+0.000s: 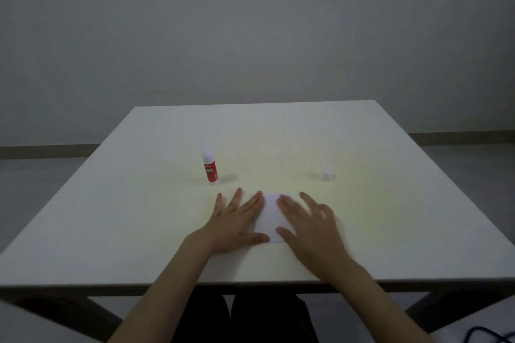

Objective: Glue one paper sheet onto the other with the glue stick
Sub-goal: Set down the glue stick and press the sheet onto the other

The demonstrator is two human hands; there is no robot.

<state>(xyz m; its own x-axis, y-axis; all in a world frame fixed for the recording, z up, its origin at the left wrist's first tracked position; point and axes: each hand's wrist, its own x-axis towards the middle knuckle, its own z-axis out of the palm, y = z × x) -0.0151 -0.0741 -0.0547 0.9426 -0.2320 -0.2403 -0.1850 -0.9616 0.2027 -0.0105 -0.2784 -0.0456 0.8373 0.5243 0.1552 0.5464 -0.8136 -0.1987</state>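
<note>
Paper sheets (269, 213) lie flat on the white table (390, 217), near the front edge and about in the middle from left to right. They look like one small white stack, and I cannot tell the two sheets apart. The stack lies between the two hands and partly under them.

The left hand (233, 227) is open and flat, palm down, with its fingers spread toward the far side. Its thumb and index finger touch the left side of the paper. The right hand (313, 227) is also open and flat, palm down, and it covers the right side of the paper; its fingertips are a little blurred. Neither hand grasps anything, both only press on the paper.

The paper's long axis runs from near to far, and its far edge leans slightly to the right.

The glue stick (210, 167) stands upright on the table, far and left of the left hand, apart from it, with its white tip up. Its white cap (326, 176) stands far and right of the right hand, well apart from the stick.
</note>
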